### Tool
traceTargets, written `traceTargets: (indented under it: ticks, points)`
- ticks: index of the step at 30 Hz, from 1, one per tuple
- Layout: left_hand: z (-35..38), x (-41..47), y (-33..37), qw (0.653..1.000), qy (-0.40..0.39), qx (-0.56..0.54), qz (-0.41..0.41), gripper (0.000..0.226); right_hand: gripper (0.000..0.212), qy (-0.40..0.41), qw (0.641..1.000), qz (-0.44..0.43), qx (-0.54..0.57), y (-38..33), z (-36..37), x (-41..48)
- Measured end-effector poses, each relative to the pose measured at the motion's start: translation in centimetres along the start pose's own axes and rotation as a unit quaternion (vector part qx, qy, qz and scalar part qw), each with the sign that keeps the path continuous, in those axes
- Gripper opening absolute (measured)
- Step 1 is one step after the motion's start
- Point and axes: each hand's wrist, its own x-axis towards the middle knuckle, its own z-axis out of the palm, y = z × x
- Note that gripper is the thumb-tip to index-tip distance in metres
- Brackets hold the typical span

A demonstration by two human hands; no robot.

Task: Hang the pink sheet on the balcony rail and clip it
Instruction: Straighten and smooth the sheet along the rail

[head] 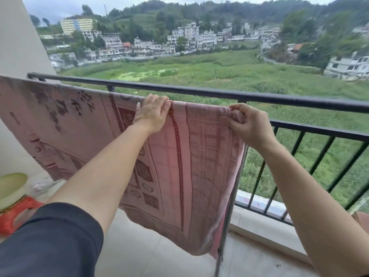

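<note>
The pink sheet [201,156], patterned with dark red borders and motifs, hangs over a bar just inside the black balcony rail [199,90] and drapes down toward the floor. My left hand [151,112] presses on the sheet's top fold near its middle, fingers curled over the edge. My right hand [249,124] pinches the bunched top right corner of the sheet. A thin grey upright pole [229,206] runs down behind the sheet's right edge. No clip shows anywhere.
A white wall [18,37] closes the left side. On the floor at lower left stand a green basin [12,186] and a red stool [16,214]. Black balusters [319,162] fill the right, above a low ledge. Pale tiled floor [159,256] lies below.
</note>
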Motion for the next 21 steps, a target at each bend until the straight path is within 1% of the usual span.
traceTargets:
  ticks: [3, 5, 6, 7, 8, 9, 11, 12, 13, 15, 16, 19, 21]
  points:
    - [-0.4, 0.4, -1.5, 1.0, -0.001, -0.002, 0.014, 0.045, 0.028, 0.035, 0.991, 0.048, 0.12, -0.7, 0.2, -0.4]
    - [-0.1, 0.6, -2.5, 1.0, 0.009, 0.003, 0.021, 0.044, 0.026, 0.05, 0.979, 0.08, 0.18, -0.8, 0.3, -0.4]
    - [0.1, 0.7, -2.9, 1.0, 0.015, 0.008, 0.022, 0.043, 0.03, 0.054, 0.976, 0.095, 0.19, -0.7, 0.5, -0.4]
    - [0.4, 0.8, -3.1, 1.0, 0.023, 0.008, 0.015, 0.041, 0.038, 0.058, 0.972, 0.109, 0.198, -0.8, 0.6, -0.5]
    - [0.7, 1.0, -2.9, 0.999, 0.034, 0.006, -0.001, 0.04, 0.047, 0.066, 0.968, 0.12, 0.212, -0.7, 0.7, -0.5]
    - [0.9, 1.2, -2.4, 0.999, 0.048, 0.003, -0.025, 0.038, 0.05, 0.079, 0.961, 0.132, 0.228, -0.7, 0.8, -0.5]
    - [0.9, 1.7, -0.7, 0.995, 0.077, -0.013, -0.063, 0.036, 0.036, 0.105, 0.951, 0.156, 0.247, -0.4, 0.7, -0.6]
    - [0.9, 2.0, 0.4, 0.994, 0.09, -0.027, -0.063, 0.035, 0.028, 0.094, 0.95, 0.157, 0.253, -0.2, 0.5, -0.8]
    - [1.0, 2.1, 1.5, 0.993, 0.098, -0.045, -0.045, 0.034, 0.024, 0.066, 0.952, 0.151, 0.259, -0.3, 0.3, -1.0]
    - [1.2, 1.9, 4.0, 0.992, 0.103, -0.07, 0.034, 0.033, 0.023, 0.009, 0.956, 0.137, 0.26, -0.3, 0.1, -1.5]
    - [1.2, 1.6, 5.3, 0.989, 0.102, -0.078, 0.071, 0.033, 0.022, -0.002, 0.958, 0.132, 0.256, -0.2, 0.1, -1.5]
    - [1.4, 0.5, 8.7, 0.981, 0.087, -0.1, 0.14, 0.036, 0.027, 0.02, 0.97, 0.125, 0.21, 0.0, 0.4, -1.4]
    - [1.6, 0.0, 9.9, 0.98, 0.069, -0.089, 0.163, 0.042, 0.034, 0.067, 0.984, 0.104, 0.125, -0.1, 0.8, -1.3]
